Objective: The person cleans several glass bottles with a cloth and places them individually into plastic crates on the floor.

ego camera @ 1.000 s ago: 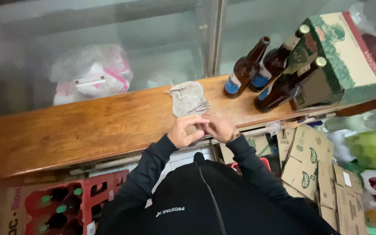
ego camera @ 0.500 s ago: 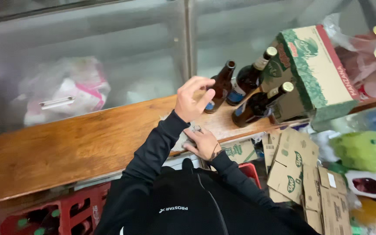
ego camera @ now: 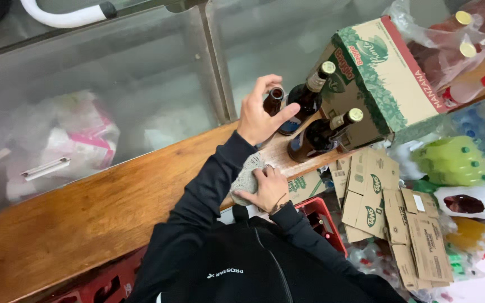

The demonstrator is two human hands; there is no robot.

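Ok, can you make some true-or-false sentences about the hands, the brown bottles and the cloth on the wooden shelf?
1. The left hand grips the open-topped brown glass bottle by its neck. True.
2. The right hand rests on a red cloth. False: the knitted cloth is greyish white.
3. All three bottles wear caps. False: the two other brown bottles have caps, the gripped one does not.
4. The bottles stand beside a green and red cardboard box. True.

Green-and-white carton (ego camera: 385, 67) as landmark: two capped brown bottles (ego camera: 318, 132) just left of it, flattened cardboard boxes (ego camera: 388, 207) below, bagged drink bottles (ego camera: 467, 39) to its right, red crate (ego camera: 324, 216) lower left.
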